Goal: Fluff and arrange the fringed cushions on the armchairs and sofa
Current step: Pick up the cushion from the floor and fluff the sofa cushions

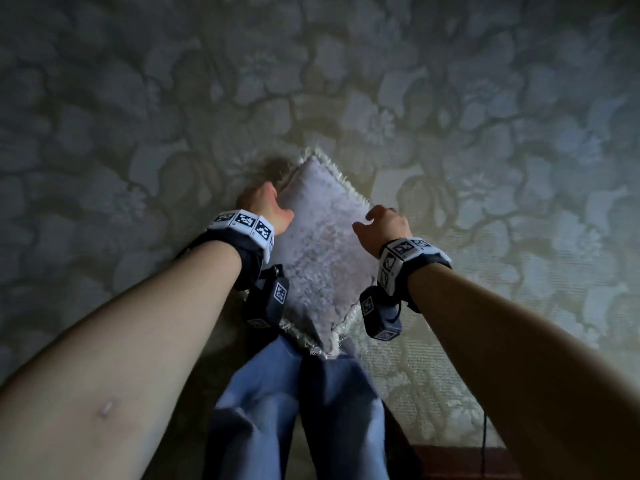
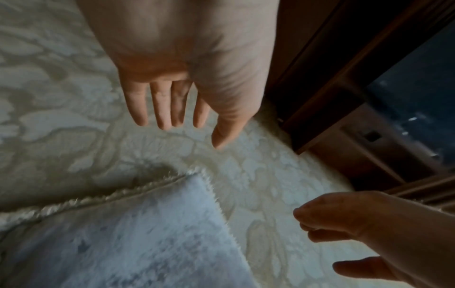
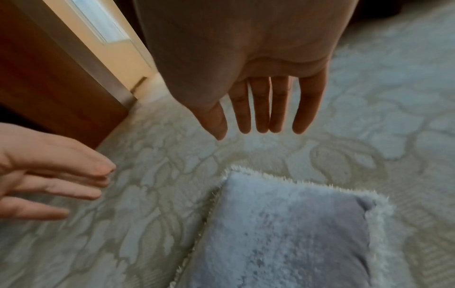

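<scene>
No legible writing shows, only black-and-white coded squares on the wrist bands (image 1: 246, 224); the fringed cushion (image 1: 320, 244), pale, plush and square, stands corner-up against floral damask upholstery (image 1: 485, 116); the left hand (image 1: 265, 207) and the right hand (image 1: 382, 225) flank it with fingers straight or loosely bent, gripping nothing; blue trousers (image 1: 277, 403) below.

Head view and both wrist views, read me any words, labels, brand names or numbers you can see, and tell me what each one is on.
No readable text in any view.
Wrist bands: black-and-white square code patterns, not letters.
Wrist cameras: small white marks, too blurred to read.
Cushion, floral upholstery: no lettering.
</scene>
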`<state>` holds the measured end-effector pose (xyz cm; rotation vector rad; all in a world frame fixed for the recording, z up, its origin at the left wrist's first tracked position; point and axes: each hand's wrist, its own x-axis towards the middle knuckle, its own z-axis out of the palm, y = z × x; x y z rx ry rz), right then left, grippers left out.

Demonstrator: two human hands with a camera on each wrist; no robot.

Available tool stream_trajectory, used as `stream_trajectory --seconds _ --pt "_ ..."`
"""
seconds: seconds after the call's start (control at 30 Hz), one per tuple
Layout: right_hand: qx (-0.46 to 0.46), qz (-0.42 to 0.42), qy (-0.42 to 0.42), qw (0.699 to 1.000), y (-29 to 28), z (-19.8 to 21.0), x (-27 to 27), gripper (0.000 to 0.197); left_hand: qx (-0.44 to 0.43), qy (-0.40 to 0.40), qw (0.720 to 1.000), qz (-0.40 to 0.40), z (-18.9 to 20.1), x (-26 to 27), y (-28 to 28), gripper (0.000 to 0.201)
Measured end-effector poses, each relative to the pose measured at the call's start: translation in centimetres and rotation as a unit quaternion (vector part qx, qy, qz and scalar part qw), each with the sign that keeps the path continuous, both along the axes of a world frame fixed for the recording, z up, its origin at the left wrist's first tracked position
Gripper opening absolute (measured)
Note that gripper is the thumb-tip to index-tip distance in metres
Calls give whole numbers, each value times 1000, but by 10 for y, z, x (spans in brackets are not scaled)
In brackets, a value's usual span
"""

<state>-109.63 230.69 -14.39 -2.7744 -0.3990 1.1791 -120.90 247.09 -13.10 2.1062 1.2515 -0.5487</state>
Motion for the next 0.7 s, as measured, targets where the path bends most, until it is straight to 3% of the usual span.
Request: stream_trajectory --seconds 0.07,0.17,0.23,0.33,0.4,0.53,0.6,0.7 --pt "-11 -4 23 1000 6 -68 -2 67 -43 38 998 27 -74 1 0 90" --pt "-53 11 57 997 13 -165 -14 118 -83 90 992 29 -184 -4 0 148" --pt "-71 23 48 996 13 -224 -19 145 -52 124 991 8 -249 -13 -4 162" --pt "-93 67 -13 993 7 -294 -13 163 -17 114 993 -6 -323 -19 -13 166" --pt "-117 86 -35 989 11 -335 -6 160 18 112 994 -1 -359 -16 -15 166" --pt "-91 63 -102 989 25 -384 -2 114 125 85 988 9 -401 -3 -18 135" --pt "-65 52 -96 992 28 -384 2 95 77 72 994 11 -399 3 -10 124" --pt "-25 46 -67 996 11 -351 -1 60 -7 34 999 24 -366 -1 -13 91"
